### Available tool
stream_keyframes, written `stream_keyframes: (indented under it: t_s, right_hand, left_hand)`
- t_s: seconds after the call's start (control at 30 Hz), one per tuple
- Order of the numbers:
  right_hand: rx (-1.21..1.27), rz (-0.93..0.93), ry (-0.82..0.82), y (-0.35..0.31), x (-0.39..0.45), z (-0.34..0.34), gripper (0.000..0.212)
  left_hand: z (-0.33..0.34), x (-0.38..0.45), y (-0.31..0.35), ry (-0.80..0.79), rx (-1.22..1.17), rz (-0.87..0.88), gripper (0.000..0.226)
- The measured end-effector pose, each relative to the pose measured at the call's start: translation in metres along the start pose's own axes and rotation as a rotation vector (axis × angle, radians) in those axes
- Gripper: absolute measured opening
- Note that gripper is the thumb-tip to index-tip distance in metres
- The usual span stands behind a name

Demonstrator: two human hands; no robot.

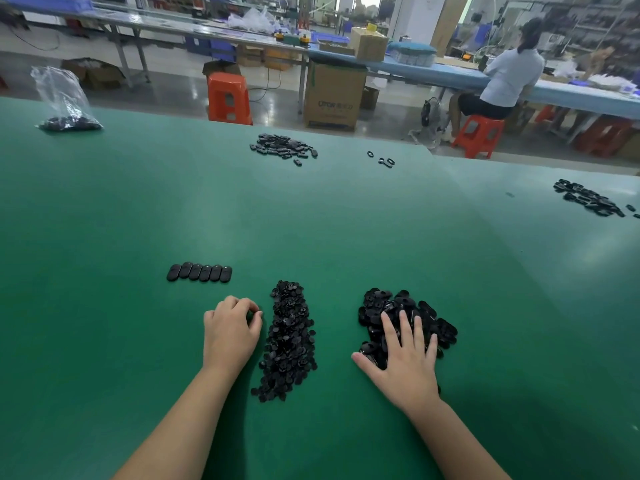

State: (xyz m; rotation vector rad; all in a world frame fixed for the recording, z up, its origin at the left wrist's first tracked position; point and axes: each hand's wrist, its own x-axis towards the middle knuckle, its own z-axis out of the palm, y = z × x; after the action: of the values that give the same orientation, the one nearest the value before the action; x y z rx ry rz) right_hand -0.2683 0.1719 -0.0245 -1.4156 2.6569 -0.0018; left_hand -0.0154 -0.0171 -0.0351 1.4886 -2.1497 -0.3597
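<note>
The right hand [405,362] is laid, fingers straight and spread, on the shell pile [433,320] beneath them, probably to rake one out, while the left hand [230,329] is curled beside the small-parts pile [291,341], whether round a part cannot be told.

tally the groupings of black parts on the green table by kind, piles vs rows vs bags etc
loose piles: 4
lined-up row: 1
plastic bag of parts: 1
scatter of rings: 1
total: 7
</note>
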Motion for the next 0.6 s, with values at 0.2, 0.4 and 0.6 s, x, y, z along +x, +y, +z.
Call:
stream_keyframes:
  t_s: [0.2, 0.4, 0.6]
  right_hand:
    - [0.027, -0.019, -0.031, -0.011, 0.014, -0.008, 0.113]
    - [0.081, -0.026, 0.05, -0.007, 0.015, -0.024, 0.105]
    - [0.14, 0.192, 0.064, 0.027, 0.012, -0.024, 0.106]
  left_hand:
    - [0.0, 0.001, 0.001, -0.001, 0.007, 0.001, 0.005]
    - [0.001, 0.001, 0.0, -0.007, 0.004, -0.002, 0.006]
    - [0.001, 0.002, 0.0, -0.01, -0.003, -0.006, 0.006]
